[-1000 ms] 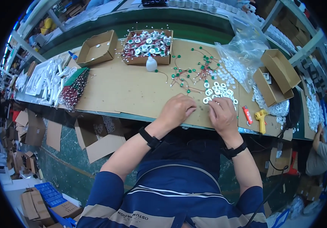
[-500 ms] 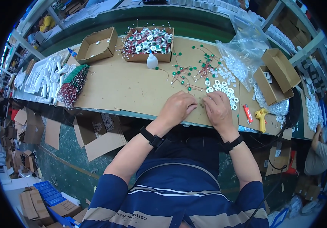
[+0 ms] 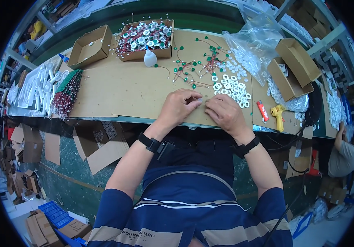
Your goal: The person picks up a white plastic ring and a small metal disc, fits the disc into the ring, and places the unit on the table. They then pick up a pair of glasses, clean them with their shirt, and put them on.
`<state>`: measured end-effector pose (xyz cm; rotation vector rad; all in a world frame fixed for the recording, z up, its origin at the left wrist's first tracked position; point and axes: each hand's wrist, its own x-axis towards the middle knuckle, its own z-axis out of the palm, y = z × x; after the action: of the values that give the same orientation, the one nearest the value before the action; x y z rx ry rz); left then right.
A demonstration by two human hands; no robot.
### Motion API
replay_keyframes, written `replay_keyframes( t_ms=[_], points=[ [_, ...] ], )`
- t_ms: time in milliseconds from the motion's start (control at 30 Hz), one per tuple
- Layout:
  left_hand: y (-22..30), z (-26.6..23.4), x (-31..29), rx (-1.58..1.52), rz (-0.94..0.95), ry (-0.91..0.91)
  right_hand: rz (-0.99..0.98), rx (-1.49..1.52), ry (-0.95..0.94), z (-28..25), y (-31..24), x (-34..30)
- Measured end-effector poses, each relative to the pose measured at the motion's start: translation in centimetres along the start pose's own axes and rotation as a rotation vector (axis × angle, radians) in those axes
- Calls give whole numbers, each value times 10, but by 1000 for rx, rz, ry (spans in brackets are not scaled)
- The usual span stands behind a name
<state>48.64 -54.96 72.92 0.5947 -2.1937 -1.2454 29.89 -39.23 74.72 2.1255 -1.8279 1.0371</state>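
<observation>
Just above the cardboard-covered front of the table, my left hand [image 3: 178, 108] is closed, thumb and fingertips pinching a small whitish piece [image 3: 200, 100]. Its exact kind is too small to tell. Facing it, my right hand [image 3: 227, 114] has its fingers curled together; whatever they hold, if anything, is hidden. A small gap parts the two hands. Right beyond my right hand lies a pile of white rings [image 3: 241, 87]. Farther back are green discs on red wires [image 3: 193, 86] and small translucent white caps [image 3: 233, 66].
A white squeeze bottle [image 3: 150, 59] stands before a box of wired discs [image 3: 168, 52]. At left are an open carton [image 3: 96, 57], wired bundles [image 3: 67, 88] and white plastic housings [image 3: 43, 88]. A red tube [image 3: 262, 111], yellow glue gun [image 3: 278, 117] and plastic bag [image 3: 259, 39] lie right.
The view has shifted, so the table things sit farther left and higher. My left fingers now show a small whitish piece at their tips. My right fingers have curled in more.
</observation>
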Motion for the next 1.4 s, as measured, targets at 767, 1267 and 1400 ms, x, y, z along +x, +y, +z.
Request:
replay_keyframes(
  t_ms=[767,1267,1400],
  points=[
    [8,4,3,-137,70,-191,127,171,179,8,3,-10],
    [3,25,4,229,272,-38,354,137,143,0,6,-25],
    [4,22,4,302,198,44,96,23,-4,-1,6,-14]
  ],
)
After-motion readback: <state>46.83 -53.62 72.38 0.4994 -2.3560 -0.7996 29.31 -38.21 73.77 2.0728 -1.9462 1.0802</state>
